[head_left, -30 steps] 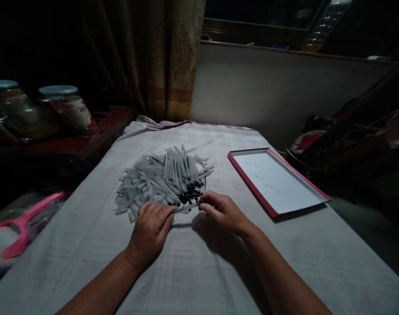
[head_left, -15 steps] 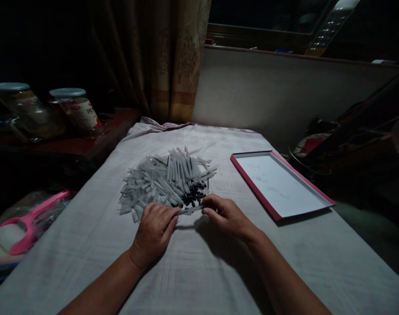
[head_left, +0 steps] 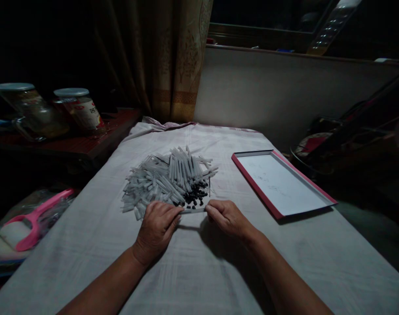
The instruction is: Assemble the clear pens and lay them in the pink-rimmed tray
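Observation:
A slim translucent grey pen (head_left: 193,211) stretches level between my two hands, just in front of the heap. The fingers of my left hand (head_left: 158,225) are closed on its left end. At its right end, my right hand (head_left: 227,218) pinches it between thumb and fingers; the tip is hidden there. Behind my hands lies a heap of similar pale, translucent pens (head_left: 156,179), with one bundle lying across the top. Small black pen parts (head_left: 196,192) are scattered at the heap's near right side, close to the held pen.
A shallow red-edged box lid (head_left: 278,181) with a white inside lies to the right on the cloth-covered table (head_left: 186,271). Lidded jars (head_left: 79,109) and a glass mug (head_left: 38,122) stand on a dark cabinet at left. A pink-handled object (head_left: 38,214) sits low at left.
My right hand has turned slightly and closed more tightly at the pen's right end. The pen now lies more level. The whole view has shifted a little.

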Demonstrator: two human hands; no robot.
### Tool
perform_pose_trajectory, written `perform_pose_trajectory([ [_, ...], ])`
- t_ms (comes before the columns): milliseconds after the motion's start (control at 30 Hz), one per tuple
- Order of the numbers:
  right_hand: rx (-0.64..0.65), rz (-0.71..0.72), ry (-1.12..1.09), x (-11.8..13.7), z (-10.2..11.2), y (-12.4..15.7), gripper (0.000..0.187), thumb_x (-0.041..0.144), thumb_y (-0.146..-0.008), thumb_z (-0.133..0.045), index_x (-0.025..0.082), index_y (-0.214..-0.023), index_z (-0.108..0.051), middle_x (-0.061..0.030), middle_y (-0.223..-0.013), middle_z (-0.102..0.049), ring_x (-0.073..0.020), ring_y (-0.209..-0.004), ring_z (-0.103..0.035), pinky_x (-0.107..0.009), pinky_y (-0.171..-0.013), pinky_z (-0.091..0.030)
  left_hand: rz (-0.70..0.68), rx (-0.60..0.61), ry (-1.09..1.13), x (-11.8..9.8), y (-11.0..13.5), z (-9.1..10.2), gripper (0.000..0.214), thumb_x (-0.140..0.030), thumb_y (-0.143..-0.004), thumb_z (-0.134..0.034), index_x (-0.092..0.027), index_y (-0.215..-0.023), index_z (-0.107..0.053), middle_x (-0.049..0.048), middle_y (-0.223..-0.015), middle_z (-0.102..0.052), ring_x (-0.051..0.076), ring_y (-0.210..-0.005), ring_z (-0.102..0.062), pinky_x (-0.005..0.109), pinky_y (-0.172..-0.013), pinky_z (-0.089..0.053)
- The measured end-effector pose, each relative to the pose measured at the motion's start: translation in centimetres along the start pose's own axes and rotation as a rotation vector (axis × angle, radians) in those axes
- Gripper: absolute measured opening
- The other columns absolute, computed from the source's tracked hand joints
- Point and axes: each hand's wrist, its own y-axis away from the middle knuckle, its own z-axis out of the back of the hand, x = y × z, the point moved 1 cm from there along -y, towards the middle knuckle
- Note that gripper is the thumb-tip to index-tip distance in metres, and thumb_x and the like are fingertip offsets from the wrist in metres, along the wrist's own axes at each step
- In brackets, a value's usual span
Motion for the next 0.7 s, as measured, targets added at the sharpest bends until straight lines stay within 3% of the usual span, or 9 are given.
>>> perform_pose_trajectory([
  [100, -0.008, -0.053, -0.104, -0.5, -0.6, 0.6, 0.044, 0.042, -0.097, -0.038, 0.021, -0.059, -0.046, 0.0035, -0.053, -0.047, -0.0116, -0.052, -0.044, -0.024, -0.054, -0.034, 0.000, -0.002, 0.013, 0.0, -0.1, 0.0, 0.018, -0.025, -0.098, -0.051, -0.020, -0.109, -0.065, 0.0042, -0.093, -0.071, 0.021, -0.088, -0.061, 0.040, -0.090, -0.038],
  [267, -0.074, -0.029, -0.123, -0.6, -0.9, 1.8, 0.026, 0.038, -0.095, -0.045, 0.020, -0.079, -0.055, 0.0021, -0.067, -0.056, -0.0129, -0.062, -0.051, -0.024, -0.061, -0.039, 0.001, 0.021, 0.041, -0.2, -0.2, 0.0, 0.018, -0.025, -0.098, -0.052, -0.020, -0.107, -0.066, 0.0038, -0.093, -0.071, 0.020, -0.087, -0.061, 0.039, -0.090, -0.038],
  [567, -0.158, -0.137, -0.248, -1.5, -2.5, 3.1, 0.047, 0.048, -0.096, -0.040, 0.021, -0.058, -0.046, 0.0014, -0.054, -0.050, -0.0128, -0.055, -0.048, -0.024, -0.053, -0.039, -0.076, 0.066, -0.002, -0.7, -0.2, 0.1, 0.021, -0.025, -0.096, -0.053, -0.023, -0.112, -0.067, 0.0038, -0.097, -0.075, 0.020, -0.088, -0.063, 0.041, -0.093, -0.036],
  [633, -0.155, -0.156, -0.285, -1.4, -2.5, 3.5, 0.043, 0.047, -0.096, -0.042, 0.020, -0.064, -0.052, 0.0007, -0.058, -0.055, -0.0126, -0.054, -0.050, -0.024, -0.053, -0.040, -0.083, 0.087, -0.008, -1.0, -0.4, 0.0, 0.020, -0.025, -0.096, -0.053, -0.022, -0.111, -0.066, 0.0039, -0.098, -0.075, 0.019, -0.089, -0.063, 0.041, -0.093, -0.037],
  [700, -0.127, -0.183, -0.335, -1.1, -2.4, 3.9, 0.029, 0.043, -0.093, -0.048, 0.019, -0.084, -0.062, 0.0006, -0.065, -0.061, -0.0124, -0.054, -0.053, -0.024, -0.053, -0.043, -0.090, 0.118, -0.005, -1.4, -0.5, -0.3, 0.019, -0.025, -0.096, -0.053, -0.022, -0.110, -0.066, 0.0041, -0.096, -0.074, 0.019, -0.088, -0.063, 0.041, -0.093, -0.037],
])
